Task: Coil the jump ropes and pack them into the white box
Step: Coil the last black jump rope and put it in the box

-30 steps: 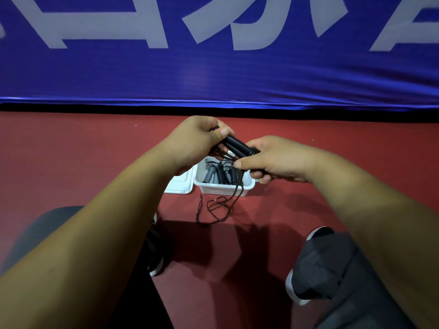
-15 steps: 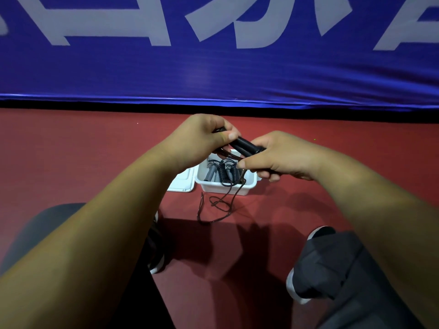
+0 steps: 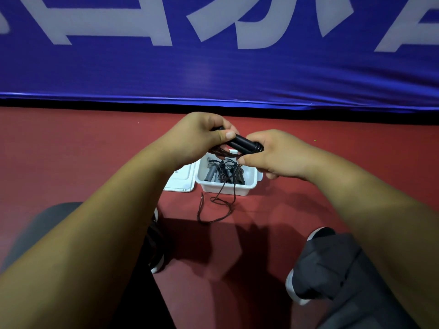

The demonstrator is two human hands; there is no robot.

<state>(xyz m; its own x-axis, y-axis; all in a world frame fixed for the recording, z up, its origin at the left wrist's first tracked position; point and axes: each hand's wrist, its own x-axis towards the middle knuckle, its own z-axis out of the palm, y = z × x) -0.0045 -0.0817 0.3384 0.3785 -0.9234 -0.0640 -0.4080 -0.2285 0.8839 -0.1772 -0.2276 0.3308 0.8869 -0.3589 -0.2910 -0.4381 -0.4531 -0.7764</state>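
Left hand (image 3: 202, 136) and right hand (image 3: 273, 155) both grip one jump rope (image 3: 242, 142) by its two smooth black cylindrical handles, bunched together just above the white box (image 3: 225, 189). Its thin dark cord (image 3: 234, 195) hangs past the box front and lies in loose loops on the red floor (image 3: 71, 150) at the box's 6 o'clock. The box is rectangular and holds coiled ropes (image 3: 223, 172) with grey and black handles; count unclear. A flat white lid (image 3: 180, 181) sits at 9 o'clock, partly behind the left forearm (image 3: 118, 210).

The red floor (image 3: 71, 150) is bearing the white box (image 3: 225, 189), a lid (image 3: 181, 182) lying just beside it, and a rope (image 3: 200, 205) trailing in front.
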